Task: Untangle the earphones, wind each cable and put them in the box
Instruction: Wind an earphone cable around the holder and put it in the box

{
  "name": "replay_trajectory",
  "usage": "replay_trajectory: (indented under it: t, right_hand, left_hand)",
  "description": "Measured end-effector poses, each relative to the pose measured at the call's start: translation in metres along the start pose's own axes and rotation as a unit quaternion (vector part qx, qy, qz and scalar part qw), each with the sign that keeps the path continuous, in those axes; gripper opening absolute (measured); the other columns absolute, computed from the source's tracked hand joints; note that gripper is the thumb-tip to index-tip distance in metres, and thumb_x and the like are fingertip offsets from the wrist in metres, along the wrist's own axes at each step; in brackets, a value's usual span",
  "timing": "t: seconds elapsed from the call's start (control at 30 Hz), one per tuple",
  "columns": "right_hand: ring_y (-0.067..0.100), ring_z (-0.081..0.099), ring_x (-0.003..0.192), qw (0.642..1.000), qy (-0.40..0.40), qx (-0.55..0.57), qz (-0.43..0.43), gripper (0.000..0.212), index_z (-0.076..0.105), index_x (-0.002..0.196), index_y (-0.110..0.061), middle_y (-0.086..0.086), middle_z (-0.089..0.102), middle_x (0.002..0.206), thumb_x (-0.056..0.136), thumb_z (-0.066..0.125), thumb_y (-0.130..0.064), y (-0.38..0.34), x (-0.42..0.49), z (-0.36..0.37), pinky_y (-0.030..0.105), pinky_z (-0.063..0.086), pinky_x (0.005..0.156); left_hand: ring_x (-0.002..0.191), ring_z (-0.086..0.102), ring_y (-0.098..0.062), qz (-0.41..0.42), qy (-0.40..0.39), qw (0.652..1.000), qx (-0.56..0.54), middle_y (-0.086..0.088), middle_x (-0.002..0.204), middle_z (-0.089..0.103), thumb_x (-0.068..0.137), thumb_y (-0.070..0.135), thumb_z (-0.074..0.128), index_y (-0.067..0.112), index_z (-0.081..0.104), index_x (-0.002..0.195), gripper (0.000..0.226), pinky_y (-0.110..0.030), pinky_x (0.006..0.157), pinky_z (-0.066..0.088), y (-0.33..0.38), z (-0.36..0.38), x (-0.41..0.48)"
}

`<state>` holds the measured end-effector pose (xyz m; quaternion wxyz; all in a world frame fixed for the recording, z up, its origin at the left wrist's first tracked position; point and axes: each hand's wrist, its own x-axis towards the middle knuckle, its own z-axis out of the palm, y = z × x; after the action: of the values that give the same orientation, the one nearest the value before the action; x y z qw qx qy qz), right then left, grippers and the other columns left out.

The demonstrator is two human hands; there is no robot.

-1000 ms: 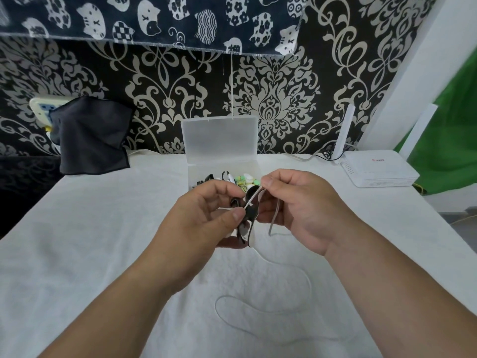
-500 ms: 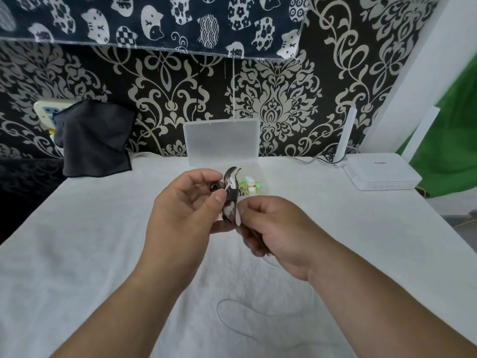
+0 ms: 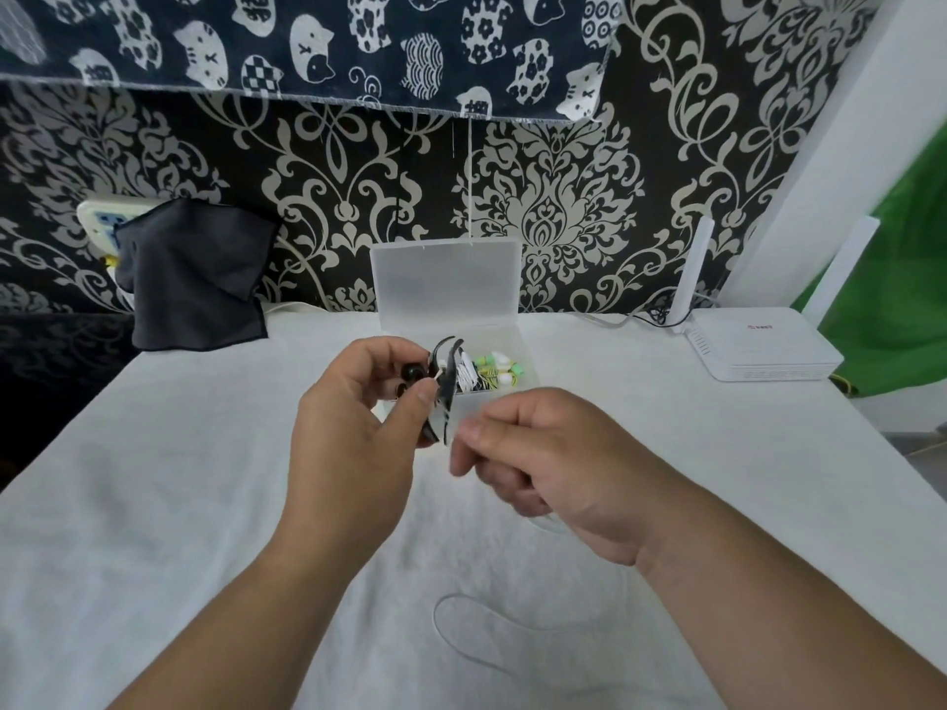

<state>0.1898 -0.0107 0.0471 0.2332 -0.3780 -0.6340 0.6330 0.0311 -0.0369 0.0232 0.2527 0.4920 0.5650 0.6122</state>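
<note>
At centre, raised over the white cloth (image 3: pixel 153 504) on the table: black ear-hook earphones (image 3: pixel 445 386), clamped between the thumb and curled fingers of the left hand (image 3: pixel 353 433). Hooks pointing to 12 o'clock, one round black earbud tucked against the fingertips.

Just at 4 o'clock of them, the right hand (image 3: pixel 558 474), motion-blurred, fingers curled, thumb tip pressed to the forefinger in a pinch on the thin white cable (image 3: pixel 437 618). From under that hand, trailing toward 6 o'clock onto the cloth and lying there in a loose open loop between the two forearms.

Behind the earphones at 12 o'clock, partly hidden by them: a clear plastic box (image 3: pixel 446 284), hinged lid upright against the wall. Inside, toward the 3 o'clock end, green-and-white earphones (image 3: pixel 499 374). Beside these, toward 9 o'clock, a small black-and-white bundle, too hidden to tell apart.

At 2 o'clock, well apart from the box, a white router (image 3: pixel 763 345) with an upright aerial. At 10 o'clock, a dark grey cloth (image 3: pixel 194 279) draped over a wall socket (image 3: pixel 102 215), lower edge reaching the table. Along the top, navy cat-print fabric (image 3: pixel 307 38) hanging over black wallpaper with pale scrolls.
</note>
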Motion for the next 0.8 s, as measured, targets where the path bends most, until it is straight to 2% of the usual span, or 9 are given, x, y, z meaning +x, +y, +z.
replay_trajectory:
  t: [0.07, 0.13, 0.2, 0.27, 0.33, 0.4, 0.47, 0.6, 0.8]
  right_hand:
    - [0.013, 0.026, 0.052, 0.999, 0.011, 0.002, -0.034, 0.031, 0.069, 0.073, -0.012, 0.002, 0.033, 0.056, 0.1, 0.054, -0.017, -0.006, -0.002, -0.006, 0.025, 0.021, 0.049]
    - [0.012, 0.026, 0.051, 0.997, 0.027, -0.001, -0.066, 0.029, 0.07, 0.072, -0.013, 0.003, 0.032, 0.056, 0.098, 0.058, -0.017, -0.011, -0.003, -0.013, 0.022, 0.021, 0.048]
    - [0.013, 0.027, 0.05, 0.992, 0.072, -0.049, -0.095, 0.026, 0.072, 0.072, -0.014, 0.001, 0.035, 0.053, 0.094, 0.061, -0.022, -0.014, -0.003, -0.024, 0.024, 0.024, 0.048]
    - [0.012, 0.03, 0.049, 0.971, 0.145, -0.148, -0.117, 0.024, 0.073, 0.074, -0.015, -0.009, 0.039, 0.048, 0.095, 0.063, -0.022, -0.014, -0.002, -0.033, 0.026, 0.026, 0.05]
    - [0.005, 0.036, 0.048, 0.949, 0.208, -0.197, -0.134, 0.02, 0.073, 0.077, -0.017, -0.015, 0.042, 0.046, 0.094, 0.065, -0.019, -0.011, -0.001, -0.039, 0.018, 0.03, 0.05]
    - [0.001, 0.041, 0.048, 0.942, 0.241, -0.187, -0.138, 0.016, 0.073, 0.078, -0.016, -0.017, 0.046, 0.048, 0.092, 0.067, -0.019, -0.007, 0.0, -0.041, 0.012, 0.031, 0.049]
    - [0.001, 0.04, 0.046, 0.945, 0.252, -0.165, -0.126, 0.016, 0.072, 0.078, -0.017, -0.017, 0.046, 0.046, 0.092, 0.068, -0.021, -0.002, 0.003, -0.039, 0.012, 0.031, 0.049]
    - [0.002, 0.037, 0.043, 0.956, 0.25, -0.108, -0.106, 0.018, 0.071, 0.077, -0.014, -0.017, 0.042, 0.044, 0.093, 0.067, -0.022, 0.003, 0.007, -0.038, 0.021, 0.031, 0.054]
    - [0.003, 0.035, 0.044, 0.959, 0.244, -0.097, -0.104, 0.023, 0.068, 0.071, -0.019, -0.016, 0.04, 0.046, 0.094, 0.066, -0.021, 0.003, 0.01, -0.032, 0.024, 0.029, 0.053]
  left_hand:
    - [0.073, 0.061, -0.01, -0.002, -0.03, 0.999, 0.014, 0.017, 0.074, 0.064, 0.087, -0.001, 0.069, 0.026, 0.067, 0.09, 0.028, -0.019, 0.057, 0.054, 0.0, 0.0, 0.0]
    - [0.078, 0.061, -0.013, -0.013, -0.066, 0.998, 0.016, 0.016, 0.075, 0.065, 0.086, -0.001, 0.071, 0.029, 0.069, 0.088, 0.03, -0.02, 0.058, 0.055, -0.001, 0.001, -0.002]
    - [0.074, 0.06, -0.013, -0.039, -0.1, 0.994, -0.013, 0.012, 0.074, 0.064, 0.086, -0.001, 0.07, 0.03, 0.071, 0.086, 0.031, -0.026, 0.06, 0.058, -0.001, 0.002, -0.003]
    - [0.071, 0.06, -0.016, -0.074, -0.13, 0.987, -0.056, -0.002, 0.079, 0.067, 0.087, -0.003, 0.068, 0.027, 0.073, 0.088, 0.031, -0.038, 0.065, 0.061, 0.002, 0.003, -0.004]
    - [0.066, 0.061, -0.015, -0.106, -0.148, 0.978, -0.098, -0.009, 0.082, 0.07, 0.087, -0.005, 0.066, 0.02, 0.073, 0.092, 0.026, -0.047, 0.069, 0.062, 0.007, 0.004, -0.006]
    - [0.064, 0.063, -0.011, -0.127, -0.154, 0.971, -0.131, -0.005, 0.08, 0.072, 0.088, -0.007, 0.063, 0.014, 0.071, 0.094, 0.023, -0.048, 0.069, 0.062, 0.011, 0.006, -0.007]
    - [0.065, 0.065, -0.01, -0.137, -0.156, 0.966, -0.155, -0.004, 0.082, 0.072, 0.088, -0.007, 0.062, 0.013, 0.07, 0.094, 0.022, -0.046, 0.067, 0.062, 0.013, 0.008, -0.009]
    - [0.069, 0.066, -0.012, -0.153, -0.167, 0.959, -0.17, -0.007, 0.085, 0.072, 0.087, -0.006, 0.063, 0.012, 0.07, 0.094, 0.021, -0.043, 0.063, 0.061, 0.013, 0.007, -0.01]
    - [0.066, 0.067, -0.014, -0.157, -0.184, 0.958, -0.155, -0.007, 0.081, 0.072, 0.086, -0.008, 0.064, 0.015, 0.072, 0.09, 0.024, -0.041, 0.062, 0.06, 0.014, 0.005, -0.009]
